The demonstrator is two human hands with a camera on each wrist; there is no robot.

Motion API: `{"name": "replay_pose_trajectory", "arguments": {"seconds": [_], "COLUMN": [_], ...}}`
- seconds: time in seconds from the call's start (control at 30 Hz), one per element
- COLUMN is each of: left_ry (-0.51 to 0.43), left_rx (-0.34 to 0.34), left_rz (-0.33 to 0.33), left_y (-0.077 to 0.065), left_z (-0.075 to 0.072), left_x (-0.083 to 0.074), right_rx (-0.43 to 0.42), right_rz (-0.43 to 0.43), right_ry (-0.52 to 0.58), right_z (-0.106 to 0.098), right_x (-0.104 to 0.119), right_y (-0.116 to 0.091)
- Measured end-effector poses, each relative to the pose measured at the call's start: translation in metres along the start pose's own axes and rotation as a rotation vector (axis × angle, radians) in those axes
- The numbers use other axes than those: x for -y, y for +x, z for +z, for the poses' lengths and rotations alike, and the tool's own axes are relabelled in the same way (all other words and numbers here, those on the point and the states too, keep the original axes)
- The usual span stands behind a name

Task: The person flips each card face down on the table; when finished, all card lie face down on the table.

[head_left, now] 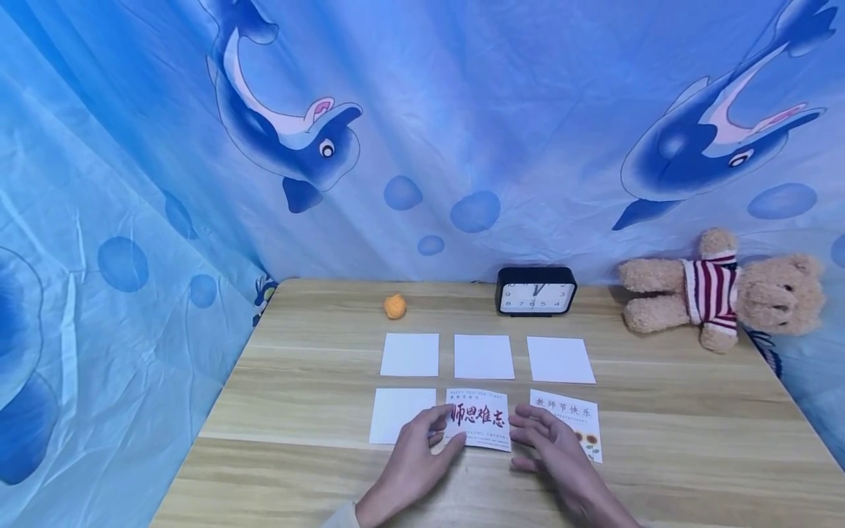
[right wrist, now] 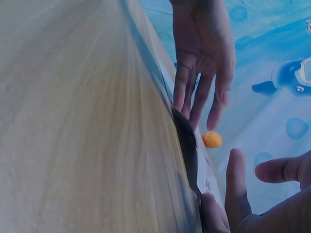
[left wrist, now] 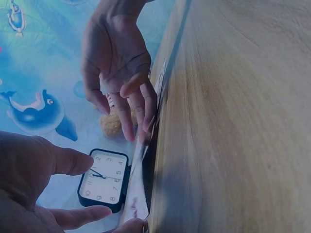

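A white card (head_left: 478,418) with red Chinese lettering lies between my two hands, slightly bowed. Its middle arches off the table in the right wrist view. My left hand (head_left: 412,458) has its fingertips right at the card's left edge, with the thumb apart. On the opposite edge, the loosely extended fingers of my right hand (head_left: 557,451) reach the card. A blank white card (head_left: 394,411) is partly covered by the left hand. Behind the right hand, a card printed with sunflowers (head_left: 581,414) is partly hidden.
Farther back lie three blank white cards, at left (head_left: 410,355), middle (head_left: 484,357) and right (head_left: 561,360). Behind them are an orange ball (head_left: 394,306), a black-framed clock (head_left: 536,292) and a teddy bear (head_left: 716,290) on its side. A blue dolphin curtain (head_left: 462,132) backs the wooden table (head_left: 277,396).
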State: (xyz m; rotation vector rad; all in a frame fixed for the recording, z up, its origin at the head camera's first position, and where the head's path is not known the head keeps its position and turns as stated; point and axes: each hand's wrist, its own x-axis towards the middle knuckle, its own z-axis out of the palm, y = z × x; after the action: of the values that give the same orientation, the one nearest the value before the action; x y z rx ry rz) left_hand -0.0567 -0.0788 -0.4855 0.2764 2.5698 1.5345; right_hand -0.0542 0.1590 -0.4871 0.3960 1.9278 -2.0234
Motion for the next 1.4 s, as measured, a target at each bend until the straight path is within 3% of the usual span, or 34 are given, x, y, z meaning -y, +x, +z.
{"name": "replay_pose_trajectory", "arguments": {"seconds": [0.17,0.47,0.83,1.0,1.23,1.4], "left_ry": [0.030,0.189,0.197,0.136,-0.132,-0.278], "left_rx": [0.012,-0.002,0.013,0.024,0.079,0.080], "left_rz": [0.015,0.045,0.032,0.029,0.037,0.037], "left_y": [-0.001,-0.003,0.000,0.004,0.011,0.015], "left_z": [0.003,0.002,0.005,0.006,0.011,0.013], "left_x": [-0.003,-0.010,-0.015,-0.017,-0.018,-0.017], "right_rx": [-0.049,-0.029,0.109,0.153,0.173,0.124], "right_rz": [0.008,-0.036,-0.062,-0.077,-0.109,-0.144], "right_ry": [-0.001,-0.016,-0.009,-0.006,-0.041,-0.109], "right_z": [0.000,-0.001,0.006,0.012,0.020,0.022], "right_x": [0.004,0.015,0.019,0.013,0.007,0.007], "right_y": [0.001,0.006,0.011,0.014,0.018,0.018]}}
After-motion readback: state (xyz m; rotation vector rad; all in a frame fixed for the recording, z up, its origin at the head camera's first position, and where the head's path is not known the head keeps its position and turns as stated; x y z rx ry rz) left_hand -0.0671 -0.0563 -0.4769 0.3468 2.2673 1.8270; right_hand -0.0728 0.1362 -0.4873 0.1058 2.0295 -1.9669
